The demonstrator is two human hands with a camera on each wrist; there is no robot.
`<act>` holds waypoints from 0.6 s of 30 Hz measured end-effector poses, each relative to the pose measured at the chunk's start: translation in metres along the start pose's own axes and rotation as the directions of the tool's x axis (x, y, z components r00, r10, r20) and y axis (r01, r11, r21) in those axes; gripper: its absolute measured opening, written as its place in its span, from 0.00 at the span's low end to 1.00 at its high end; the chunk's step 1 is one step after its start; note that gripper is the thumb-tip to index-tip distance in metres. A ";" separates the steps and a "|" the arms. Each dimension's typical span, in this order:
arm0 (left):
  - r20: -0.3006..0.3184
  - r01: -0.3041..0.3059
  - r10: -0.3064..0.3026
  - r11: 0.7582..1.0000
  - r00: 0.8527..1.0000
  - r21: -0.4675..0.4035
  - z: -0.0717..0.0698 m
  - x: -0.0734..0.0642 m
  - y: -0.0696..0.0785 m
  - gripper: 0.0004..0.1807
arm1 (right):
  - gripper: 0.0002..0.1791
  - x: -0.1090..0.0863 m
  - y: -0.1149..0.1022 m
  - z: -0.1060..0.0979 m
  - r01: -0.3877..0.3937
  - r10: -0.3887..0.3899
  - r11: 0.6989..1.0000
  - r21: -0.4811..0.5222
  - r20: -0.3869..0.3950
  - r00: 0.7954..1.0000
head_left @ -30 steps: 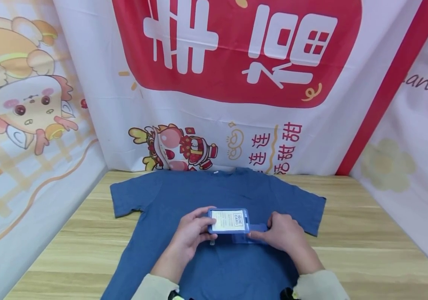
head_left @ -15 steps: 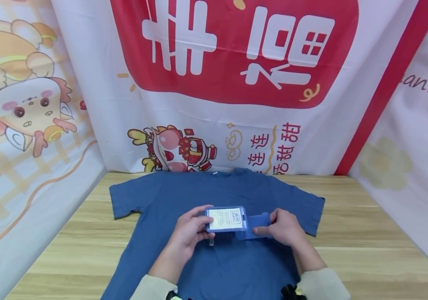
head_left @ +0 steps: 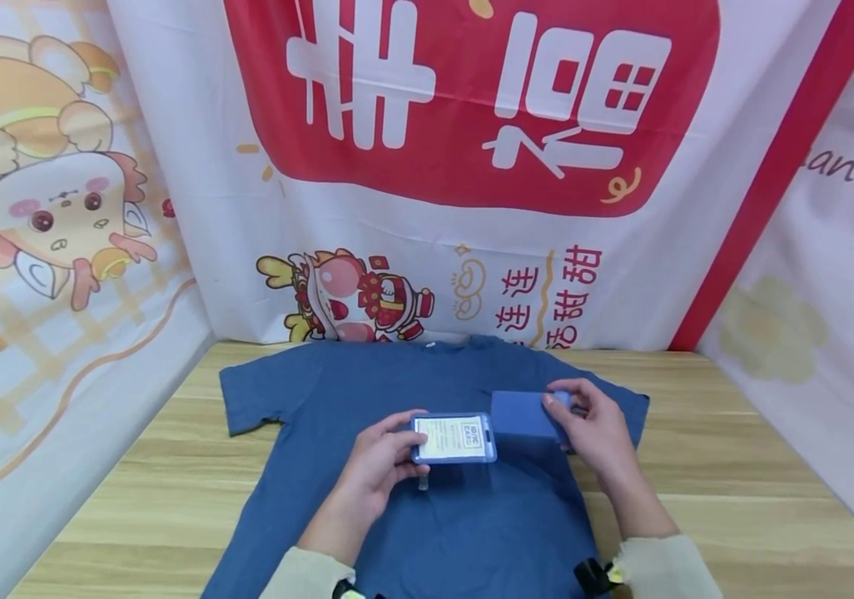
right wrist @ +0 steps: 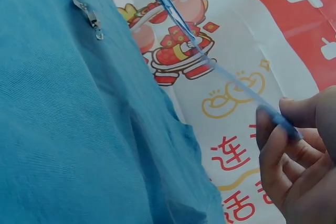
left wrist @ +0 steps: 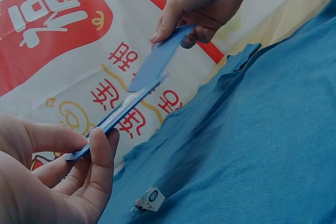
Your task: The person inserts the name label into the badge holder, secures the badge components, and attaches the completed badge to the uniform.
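Note:
My left hand (head_left: 373, 466) pinches a blue ID card holder (head_left: 453, 438) by its left end, with a white card reading "ID/IC CARD" facing up. A flat, plain blue panel (head_left: 520, 413) is pinched at its right end by my right hand (head_left: 595, 428). Holder and panel are raised above a navy T-shirt (head_left: 367, 378). In the left wrist view the holder (left wrist: 118, 114) is nearly edge-on and the panel (left wrist: 157, 59) lies just beyond its far end; whether they touch I cannot tell. A small metal-and-clear badge clip (left wrist: 152, 199) lies on the shirt below my left hand.
The T-shirt is spread over a wooden table (head_left: 704, 449), bare wood showing on both sides. A white cloth backdrop (head_left: 195, 208) with red and cartoon prints stands behind, and printed cloth hangs at left and right.
My right hand has shifted the blue panel up and to the right, from partly behind the holder to beside it, and changed its grip. The left hand has barely moved.

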State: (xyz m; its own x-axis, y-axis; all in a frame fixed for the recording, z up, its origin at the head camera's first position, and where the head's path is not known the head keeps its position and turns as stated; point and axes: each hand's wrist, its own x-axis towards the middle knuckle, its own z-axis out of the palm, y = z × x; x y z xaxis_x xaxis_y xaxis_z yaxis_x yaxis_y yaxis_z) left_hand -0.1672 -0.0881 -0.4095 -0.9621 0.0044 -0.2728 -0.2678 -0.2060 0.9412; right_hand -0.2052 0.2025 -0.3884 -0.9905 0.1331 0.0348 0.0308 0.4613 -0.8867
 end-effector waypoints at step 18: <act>0.013 0.026 -0.026 1.000 1.000 -0.006 0.001 -0.001 0.001 0.25 | 0.20 -0.003 -0.005 0.016 -0.010 -0.007 0.971 0.237 0.074 0.997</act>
State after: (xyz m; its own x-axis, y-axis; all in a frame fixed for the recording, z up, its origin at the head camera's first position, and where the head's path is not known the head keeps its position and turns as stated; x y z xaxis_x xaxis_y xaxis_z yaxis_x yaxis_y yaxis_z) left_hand -0.1663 -0.0874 -0.4078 -0.9554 0.0228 -0.2945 -0.2926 -0.2113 0.9326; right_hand -0.2043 0.1860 -0.3911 -0.9979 0.0648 0.0073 0.0083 0.2386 -0.9711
